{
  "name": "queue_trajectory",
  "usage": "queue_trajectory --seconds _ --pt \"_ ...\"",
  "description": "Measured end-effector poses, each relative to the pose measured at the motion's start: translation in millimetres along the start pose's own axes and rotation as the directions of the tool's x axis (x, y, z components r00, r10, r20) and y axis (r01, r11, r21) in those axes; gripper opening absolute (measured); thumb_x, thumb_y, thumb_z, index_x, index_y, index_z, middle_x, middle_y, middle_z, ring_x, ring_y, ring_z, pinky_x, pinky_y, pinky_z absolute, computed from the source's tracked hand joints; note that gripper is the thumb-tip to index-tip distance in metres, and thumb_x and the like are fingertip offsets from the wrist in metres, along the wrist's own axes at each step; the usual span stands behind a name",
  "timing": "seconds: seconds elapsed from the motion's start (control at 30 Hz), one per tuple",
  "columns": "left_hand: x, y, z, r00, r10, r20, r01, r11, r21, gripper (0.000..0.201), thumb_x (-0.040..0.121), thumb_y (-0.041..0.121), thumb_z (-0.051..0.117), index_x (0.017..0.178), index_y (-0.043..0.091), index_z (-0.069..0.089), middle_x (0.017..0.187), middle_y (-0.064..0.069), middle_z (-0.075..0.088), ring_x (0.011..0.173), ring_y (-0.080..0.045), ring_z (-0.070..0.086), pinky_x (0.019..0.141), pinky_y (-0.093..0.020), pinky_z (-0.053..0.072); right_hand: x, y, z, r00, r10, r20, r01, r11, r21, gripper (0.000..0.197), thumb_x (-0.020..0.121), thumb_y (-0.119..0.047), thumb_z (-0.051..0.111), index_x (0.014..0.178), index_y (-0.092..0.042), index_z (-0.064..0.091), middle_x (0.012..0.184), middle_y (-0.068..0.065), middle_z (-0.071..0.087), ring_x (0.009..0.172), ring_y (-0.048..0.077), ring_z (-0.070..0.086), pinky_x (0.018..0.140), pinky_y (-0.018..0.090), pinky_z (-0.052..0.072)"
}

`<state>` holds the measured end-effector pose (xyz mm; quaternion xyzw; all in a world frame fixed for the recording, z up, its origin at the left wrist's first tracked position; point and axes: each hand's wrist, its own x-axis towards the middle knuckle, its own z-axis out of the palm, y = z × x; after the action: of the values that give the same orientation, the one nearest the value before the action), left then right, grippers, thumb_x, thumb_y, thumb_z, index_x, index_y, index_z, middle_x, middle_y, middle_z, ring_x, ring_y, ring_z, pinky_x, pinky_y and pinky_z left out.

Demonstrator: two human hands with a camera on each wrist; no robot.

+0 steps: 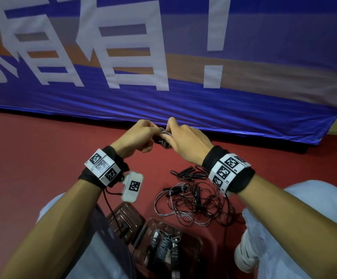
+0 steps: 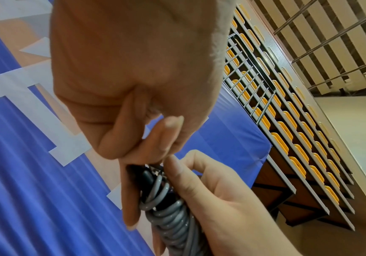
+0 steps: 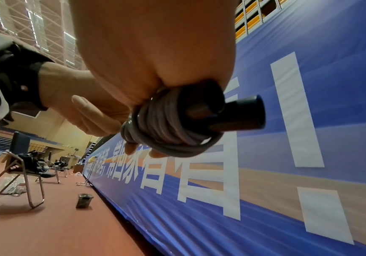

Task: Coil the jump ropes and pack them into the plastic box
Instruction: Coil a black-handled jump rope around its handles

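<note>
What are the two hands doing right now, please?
Left hand: pinching the coiled grey jump rope.
Right hand: gripping the same rope.

Both forearms raised forward, left hand (image 1: pixel 138 135) and right hand (image 1: pixel 185 140) close together, fingers curled in a pinching grip

A grey rope (image 1: pixel 164 135), wound tight round its black handles, is held up off the floor; more ropes (image 1: pixel 193 200) lie tangled on the red floor. The clear box (image 1: pixel 198 241) below them holds coiled ropes (image 1: pixel 164 245).
</note>
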<state>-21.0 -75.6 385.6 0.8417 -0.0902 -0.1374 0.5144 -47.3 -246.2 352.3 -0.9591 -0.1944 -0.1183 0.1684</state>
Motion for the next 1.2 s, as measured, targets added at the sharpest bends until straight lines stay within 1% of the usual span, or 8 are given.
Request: queue_trajectory --seconds 0.27,0.47,0.63,0.77,0.93,1.0,1.1,1.2 --pt "0.5 -2.4 -3.0 0.999 0.011 -0.051 -0.013 1.0 -0.027 0.025 0.093 0.005 0.048 0.07 0.015 0.048 0.049 0.0 0.035 0.04 -0.013 0.03 0.044 -0.019 0.016 1.3 -0.6 1.5 0.999 0.008 -0.041 -0.005 0.997 0.083 0.029 0.105 -0.047 0.044 0.107 -0.018 0.042 0.096 0.002 0.072 0.077 0.031 0.067 0.063 0.045 0.053" --pt "1.5 -4.4 -4.6 0.999 0.044 0.01 -0.043 0.999 -0.033 0.02 0.1 0.027 0.055 0.089 0.011 0.06 0.072 -0.011 0.041 0.041 -0.015 0.031 0.044 -0.021 0.016 4.0 5.3 3.8 0.995 0.036 -0.096 -0.027 0.995 0.098 0.022 0.105 -0.044 0.047 0.1 -0.024 0.041 0.091 -0.001 0.072 0.074 0.027 0.066 0.062 0.045 0.054" --pt "1.9 -7.2 0.7 0.995 0.094 -0.019 -0.095 0.995 -0.012 0.016 0.102 0.028 0.055 0.095 0.013 0.055 0.057 -0.003 0.042 0.04 -0.017 0.038 0.042 -0.023 0.024 1.4 5.6 0.3 0.986 0.071 -0.151 -0.055 0.993 0.105 0.021 0.105 -0.041 0.048 0.098 -0.022 0.044 0.079 0.0 0.065 0.071 0.029 0.063 0.06 0.039 0.047" --pt "1.7 -6.9 6.8 0.988 0.151 -0.012 -0.151 0.988 -0.037 0.019 0.101 0.028 0.058 0.103 0.01 0.051 0.057 -0.002 0.048 0.041 -0.019 0.042 0.041 -0.023 0.025 2.1 7.9 -1.8 0.97 0.14 -0.197 -0.112 0.983 0.147 0.024 0.105 -0.042 0.049 0.098 -0.019 0.047 0.08 0.003 0.066 0.07 0.032 0.061 0.058 0.039 0.045" --pt "0.8 -3.7 4.7 0.986 0.16 -0.04 -0.164 0.977 -0.135 0.013 0.099 0.02 0.061 0.103 0.008 0.058 0.052 0.004 0.046 0.039 -0.017 0.04 0.045 -0.021 0.019 4.1 11.5 -5.9 0.955 0.247 -0.163 -0.171 0.909 0.38 0.029 0.104 -0.04 0.053 0.09 -0.015 0.049 0.07 0.004 0.062 0.056 0.029 0.055 0.051 0.043 0.041" --pt "0.0 -1.5 1.2 0.987 0.157 -0.044 -0.163 0.963 -0.217 0.011 0.098 0.019 0.062 0.104 0.01 0.062 0.059 0.002 0.058 0.039 -0.015 0.038 0.046 -0.022 0.016 6.8 15.5 -9.2 0.94 0.303 -0.159 -0.186 0.843 0.505 0.031 0.103 -0.04 0.057 0.087 -0.013 0.051 0.074 0.004 0.065 0.061 0.027 0.058 0.057 0.043 0.044" --pt "-1.8 0.6 -3.5 0.981 0.189 -0.038 -0.192 0.936 -0.297 0.026 0.098 0.022 0.061 0.115 0.003 0.062 0.097 -0.02 0.074 0.04 -0.016 0.037 0.045 -0.021 0.017 10.4 18.5 -12.9 0.914 0.362 -0.186 -0.184 0.775 0.605 0.035 0.1 -0.036 0.063 0.085 -0.006 0.058 0.083 0.001 0.069 0.075 0.019 0.06 0.067 0.034 0.044" --pt "-2.9 0.7 -2.9 0.961 0.266 -0.072 -0.276 0.919 -0.28 0.021 0.098 0.022 0.063 0.114 0.008 0.066 0.097 -0.025 0.073 0.038 -0.016 0.036 0.042 -0.019 0.024 10.2 16.0 -11.7 0.886 0.405 -0.225 -0.177 0.746 0.642 0.035 0.099 -0.037 0.065 0.083 -0.006 0.061 0.072 -0.003 0.061 0.064 0.007 0.052 0.058 0.022 0.04"
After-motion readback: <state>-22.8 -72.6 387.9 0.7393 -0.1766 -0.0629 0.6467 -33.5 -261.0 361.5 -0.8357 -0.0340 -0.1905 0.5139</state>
